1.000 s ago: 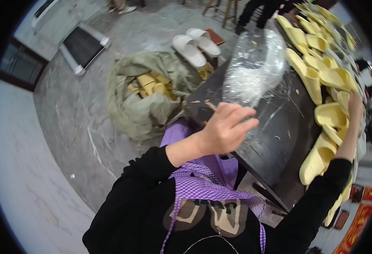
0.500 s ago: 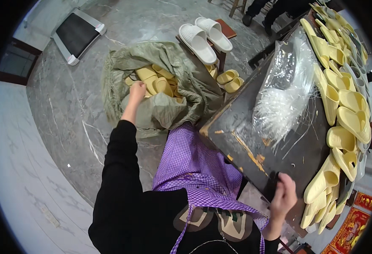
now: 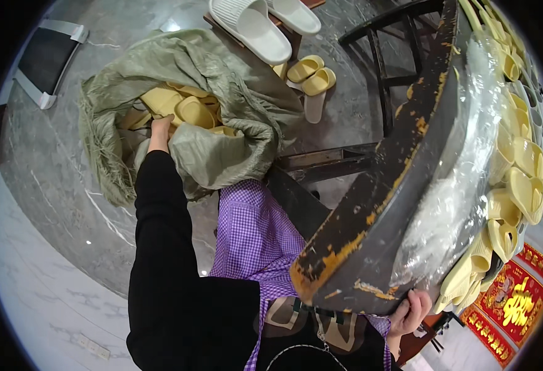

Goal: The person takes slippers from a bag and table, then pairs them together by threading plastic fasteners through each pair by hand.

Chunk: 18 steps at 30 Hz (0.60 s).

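Note:
My left hand (image 3: 159,130) reaches down into an open green woven sack (image 3: 222,142) on the floor and rests among the yellow slippers (image 3: 185,108) inside it; whether it grips one I cannot tell. My right hand (image 3: 409,312) holds the near edge of the dark worn table (image 3: 370,229), fingers curled over the rim. A heap of clear plastic bags (image 3: 463,185) lies on the table, beside rows of yellow slippers (image 3: 519,179) along its right side.
A pair of white slippers (image 3: 265,21) and a pair of small yellow slippers (image 3: 312,74) lie on the grey marble floor behind the sack. A dark stool frame (image 3: 383,68) stands next to the table. A flat scale (image 3: 46,59) sits at far left.
My head has leaned lower toward the sack, which now fills more of the view. My left hand has pushed deeper among the slippers. My right hand stays at the table's near edge.

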### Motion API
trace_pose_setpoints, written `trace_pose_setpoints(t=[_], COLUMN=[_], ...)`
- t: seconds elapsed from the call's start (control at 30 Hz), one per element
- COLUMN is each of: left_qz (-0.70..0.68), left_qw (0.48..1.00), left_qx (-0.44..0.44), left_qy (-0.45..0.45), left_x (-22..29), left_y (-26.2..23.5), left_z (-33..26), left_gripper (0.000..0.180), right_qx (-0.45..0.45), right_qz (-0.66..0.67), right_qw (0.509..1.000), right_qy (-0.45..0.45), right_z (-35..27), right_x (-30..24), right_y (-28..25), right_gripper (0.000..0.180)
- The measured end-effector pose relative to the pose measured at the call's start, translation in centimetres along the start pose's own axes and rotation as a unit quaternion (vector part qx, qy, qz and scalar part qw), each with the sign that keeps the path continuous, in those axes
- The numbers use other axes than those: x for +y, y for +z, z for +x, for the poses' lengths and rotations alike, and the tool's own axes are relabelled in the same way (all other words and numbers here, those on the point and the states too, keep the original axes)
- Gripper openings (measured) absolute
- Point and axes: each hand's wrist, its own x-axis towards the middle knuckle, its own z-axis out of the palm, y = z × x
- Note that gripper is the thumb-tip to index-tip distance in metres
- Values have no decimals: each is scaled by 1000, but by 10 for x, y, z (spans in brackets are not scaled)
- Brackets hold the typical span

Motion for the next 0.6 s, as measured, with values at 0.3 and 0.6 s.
trace_pose_setpoints(t=[0.3, 0.6], left_qz=[-108, 279], left_qw=[935, 877], left_qx=[-270, -386], left_qy=[-202, -63], left_x=[-7, -22], left_y=[-2, -3], left_z=[-58, -92], left_gripper=[38, 39], right_qx=[1, 24], right_qz=[-46, -29], right_qw=[999, 999], right_qy=[7, 5], right_z=[-12, -6], right_x=[7, 2], right_y=[-5, 1], right_gripper=[22, 22])
